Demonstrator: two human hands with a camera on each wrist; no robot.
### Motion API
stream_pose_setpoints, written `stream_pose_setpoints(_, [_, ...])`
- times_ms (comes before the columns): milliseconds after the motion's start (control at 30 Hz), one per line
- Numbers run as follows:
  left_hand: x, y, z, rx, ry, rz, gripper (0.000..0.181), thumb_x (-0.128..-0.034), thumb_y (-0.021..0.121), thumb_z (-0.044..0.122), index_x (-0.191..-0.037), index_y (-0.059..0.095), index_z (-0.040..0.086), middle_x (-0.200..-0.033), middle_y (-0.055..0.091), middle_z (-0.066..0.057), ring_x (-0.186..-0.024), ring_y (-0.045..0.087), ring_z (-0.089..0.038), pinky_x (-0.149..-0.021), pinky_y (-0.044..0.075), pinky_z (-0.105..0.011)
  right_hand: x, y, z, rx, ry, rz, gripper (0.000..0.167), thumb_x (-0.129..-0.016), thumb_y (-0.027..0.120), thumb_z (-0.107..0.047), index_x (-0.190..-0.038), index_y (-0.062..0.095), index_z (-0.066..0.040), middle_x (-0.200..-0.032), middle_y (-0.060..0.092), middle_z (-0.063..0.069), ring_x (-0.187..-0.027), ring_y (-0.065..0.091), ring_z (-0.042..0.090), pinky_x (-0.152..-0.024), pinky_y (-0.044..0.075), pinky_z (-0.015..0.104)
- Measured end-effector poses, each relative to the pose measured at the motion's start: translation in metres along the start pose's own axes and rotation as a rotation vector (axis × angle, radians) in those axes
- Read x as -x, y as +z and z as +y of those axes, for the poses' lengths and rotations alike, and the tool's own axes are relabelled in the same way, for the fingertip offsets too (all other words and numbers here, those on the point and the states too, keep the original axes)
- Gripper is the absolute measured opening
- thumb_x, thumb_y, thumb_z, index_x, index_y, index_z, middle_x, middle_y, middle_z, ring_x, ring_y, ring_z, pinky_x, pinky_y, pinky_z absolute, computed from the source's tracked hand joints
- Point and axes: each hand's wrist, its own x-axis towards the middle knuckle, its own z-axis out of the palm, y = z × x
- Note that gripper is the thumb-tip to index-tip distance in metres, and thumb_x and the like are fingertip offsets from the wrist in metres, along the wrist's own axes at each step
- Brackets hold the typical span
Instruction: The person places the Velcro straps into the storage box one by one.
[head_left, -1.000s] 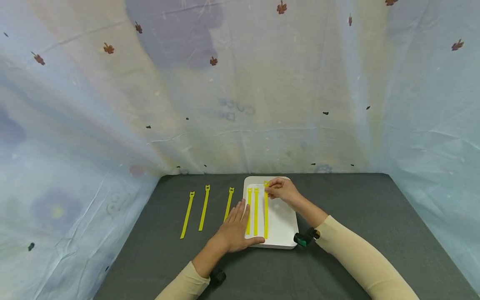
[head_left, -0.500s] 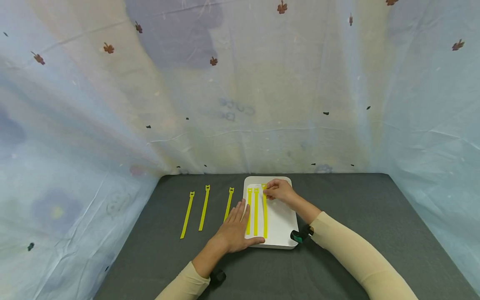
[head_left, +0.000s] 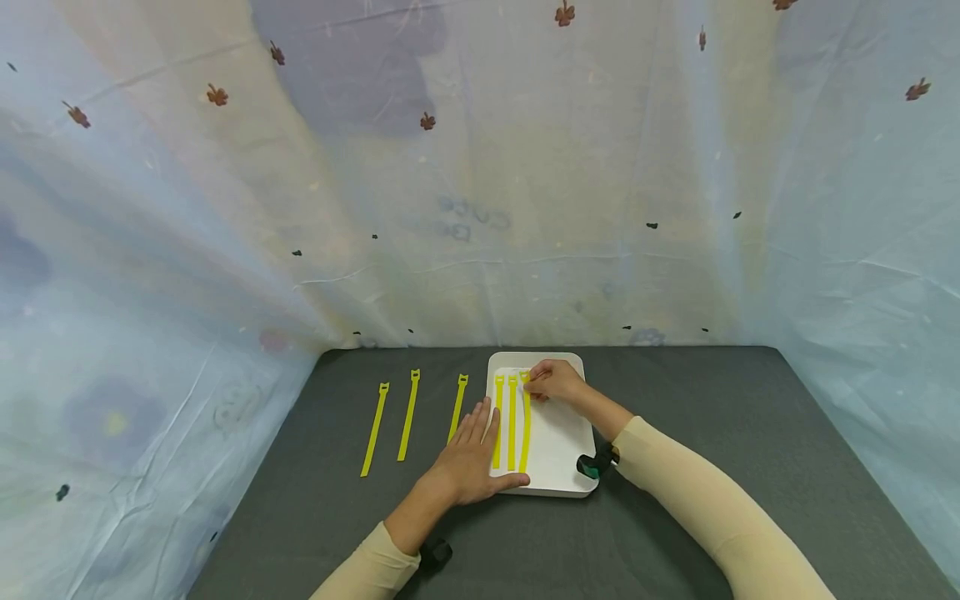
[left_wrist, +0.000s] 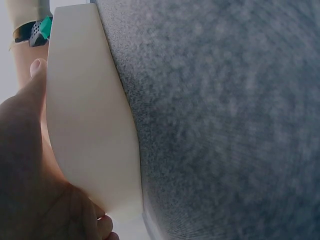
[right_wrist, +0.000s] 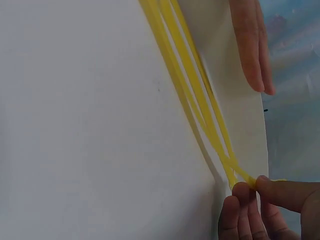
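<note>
In the head view, my right hand [head_left: 557,381] pinches the slotted head end of a yellow hook-and-loop cable tie [head_left: 526,437] between thumb and fingertips. That tie hangs slightly bowed over the white tray [head_left: 564,454], right of a second tie [head_left: 512,425] and a third tie [head_left: 497,433] lying in it. The right wrist view shows the pinched tie [right_wrist: 245,175] lifted at the head, crossing in front of the others. My left hand [head_left: 467,465] rests flat with straight fingers along the tray's left edge, its thumb at the near edge. In the left wrist view the tray's side wall [left_wrist: 92,110] fills the middle.
Left of the tray, on the dark grey tabletop [head_left: 675,533], lie three more yellow ties: a far-left tie [head_left: 374,433], a middle tie [head_left: 408,417] and a near tie [head_left: 457,404] partly behind my left hand. A patterned curtain [head_left: 525,275] closes off the back and sides.
My right hand has drawn the pinched tie a little left, closer to the two lying in the tray, and slightly lower. My left hand has stayed put.
</note>
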Motion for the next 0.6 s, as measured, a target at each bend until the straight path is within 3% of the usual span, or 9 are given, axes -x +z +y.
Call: stream_pose_setpoints(600, [0.0000,0.0000,-0.0008,-0.010,-0.002,-0.014,0.122,-0.0923,0.052,0.088,-0.173,0.010,0.005,-0.181,-0.005,-0.014,-0.167,-0.001,-0.029,-0.135,0.011,-0.046,-0.0039,0.0039,-0.0011,0.100,0.001,-0.017,0.016,-0.097,0.080,-0.006,-0.102,0.066,0.002,-0.084,0.075,0.010,-0.071,0.071,0.017,-0.064,0.059,0.026])
